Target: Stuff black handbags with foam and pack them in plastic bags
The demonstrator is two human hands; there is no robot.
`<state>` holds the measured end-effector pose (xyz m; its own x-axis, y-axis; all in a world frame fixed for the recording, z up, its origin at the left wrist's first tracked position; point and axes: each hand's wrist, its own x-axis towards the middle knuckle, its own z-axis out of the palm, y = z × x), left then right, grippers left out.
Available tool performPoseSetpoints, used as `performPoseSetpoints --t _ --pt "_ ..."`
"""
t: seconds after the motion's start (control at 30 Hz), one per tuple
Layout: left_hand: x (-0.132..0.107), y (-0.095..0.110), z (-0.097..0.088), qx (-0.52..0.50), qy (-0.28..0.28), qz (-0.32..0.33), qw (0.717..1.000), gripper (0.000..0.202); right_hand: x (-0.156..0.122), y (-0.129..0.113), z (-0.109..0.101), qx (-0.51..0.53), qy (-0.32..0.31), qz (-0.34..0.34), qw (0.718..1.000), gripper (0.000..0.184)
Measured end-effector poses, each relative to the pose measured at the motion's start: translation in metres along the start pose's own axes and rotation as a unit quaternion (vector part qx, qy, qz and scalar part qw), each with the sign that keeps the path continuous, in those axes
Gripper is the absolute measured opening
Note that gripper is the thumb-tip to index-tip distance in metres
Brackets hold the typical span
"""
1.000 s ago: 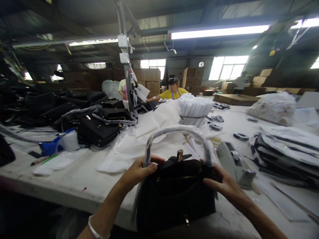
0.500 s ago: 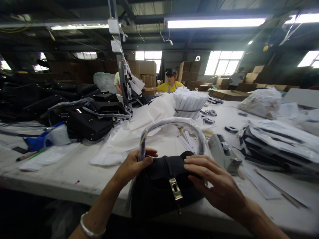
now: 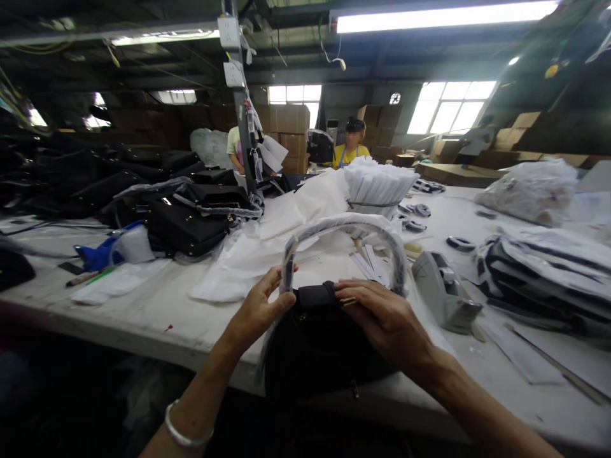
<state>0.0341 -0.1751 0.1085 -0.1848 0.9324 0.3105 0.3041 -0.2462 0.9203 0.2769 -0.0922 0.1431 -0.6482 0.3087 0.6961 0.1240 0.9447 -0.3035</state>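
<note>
A black handbag (image 3: 319, 356) stands at the table's near edge, its arched handle (image 3: 344, 222) wrapped in clear plastic. My left hand (image 3: 267, 296) is closed around the left foot of the handle, with the thumb on the bag's upper corner. Bent over the top of the bag, my right hand (image 3: 382, 312) grips the closure strap (image 3: 317, 294); the gold clasp plate (image 3: 348, 301) peeks out under its fingers. A small gold turn-lock (image 3: 354, 389) shows on the bag's front. The inside of the bag is too dark to make out.
White wrapping sheets (image 3: 238, 267) and a tied bundle of white paper (image 3: 377, 184) lie beyond the bag. A grey tape dispenser (image 3: 443, 296) stands to its right, near plastic-wrapped goods (image 3: 539, 273). Black bags (image 3: 186, 222) are heaped left. A co-worker (image 3: 351, 149) stands across the table.
My right hand has taken hold of the closure strap and lifted its clasp plate up off the bag's front. My left hand stays at the handle. The view has shifted slightly.
</note>
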Motion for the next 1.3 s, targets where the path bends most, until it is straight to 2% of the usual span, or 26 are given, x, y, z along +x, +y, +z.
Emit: performPoseSetpoints --t 0.07,0.13,0.17,0.2,0.23,0.27,0.3,0.37,0.4,0.47,0.53,0.63,0.77,0.87,1.0,1.17,1.3 --pt "-0.012 0.006 -0.001 0.052 0.101 0.005 0.994 0.061 0.009 0.001 0.003 0.017 0.017 0.011 1.000 0.017" --pt "-0.026 0.021 0.002 0.139 0.221 0.047 0.964 0.049 0.014 0.002 0.006 0.032 0.017 0.024 0.999 0.014" --pt "-0.033 0.029 0.006 0.168 0.248 0.080 0.951 0.041 0.015 0.002 0.008 0.041 0.014 0.034 0.998 0.013" --pt "-0.039 0.037 0.011 0.178 0.250 0.117 0.944 0.029 0.015 0.002 0.009 0.048 0.014 0.043 0.998 0.012" --pt "-0.044 0.045 0.017 0.174 0.223 0.138 0.949 0.017 0.015 0.003 0.010 0.052 0.017 0.047 0.997 0.011" --pt "-0.047 0.050 0.024 0.158 0.183 0.131 0.961 0.010 0.014 0.003 0.011 0.050 0.027 0.044 0.997 0.012" --pt "-0.048 0.054 0.032 0.126 0.132 0.101 0.978 0.013 0.013 0.005 0.011 0.042 0.041 0.032 0.998 0.013" --pt "-0.048 0.054 0.049 0.005 0.029 -0.010 1.000 0.029 0.009 0.007 0.009 0.010 0.067 -0.016 0.998 0.017" --pt "-0.047 0.052 0.056 -0.080 -0.010 -0.069 0.994 0.039 0.007 0.008 0.008 -0.009 0.073 -0.043 0.996 0.020" --pt "-0.045 0.045 0.067 -0.240 -0.057 -0.162 0.955 0.055 0.001 0.009 0.007 -0.040 0.065 -0.089 0.993 0.024" --pt "-0.045 0.041 0.074 -0.333 -0.082 -0.215 0.914 0.056 -0.005 0.009 0.007 -0.058 0.045 -0.116 0.991 0.026" --pt "-0.047 0.040 0.078 -0.357 -0.096 -0.255 0.894 0.046 -0.010 0.007 0.007 -0.061 0.025 -0.127 0.990 0.027" --pt "-0.049 0.038 0.083 -0.331 -0.055 -0.254 0.907 0.038 -0.013 0.003 0.004 -0.059 0.013 -0.110 0.992 0.028" --pt "-0.049 0.036 0.087 -0.301 -0.035 -0.238 0.923 0.041 -0.017 -0.003 -0.004 -0.051 0.042 -0.044 0.997 0.027" --pt "-0.048 0.034 0.091 -0.282 -0.029 -0.243 0.928 0.042 -0.025 -0.020 -0.017 -0.010 0.061 0.071 0.996 0.011" --pt "-0.046 0.036 0.090 -0.308 -0.039 -0.235 0.921 0.049 -0.030 -0.039 -0.022 0.046 0.004 0.139 0.989 0.013" --pt "-0.043 0.041 0.089 -0.312 -0.044 -0.234 0.920 0.048 -0.026 -0.043 -0.022 0.059 -0.034 0.182 0.981 0.017"
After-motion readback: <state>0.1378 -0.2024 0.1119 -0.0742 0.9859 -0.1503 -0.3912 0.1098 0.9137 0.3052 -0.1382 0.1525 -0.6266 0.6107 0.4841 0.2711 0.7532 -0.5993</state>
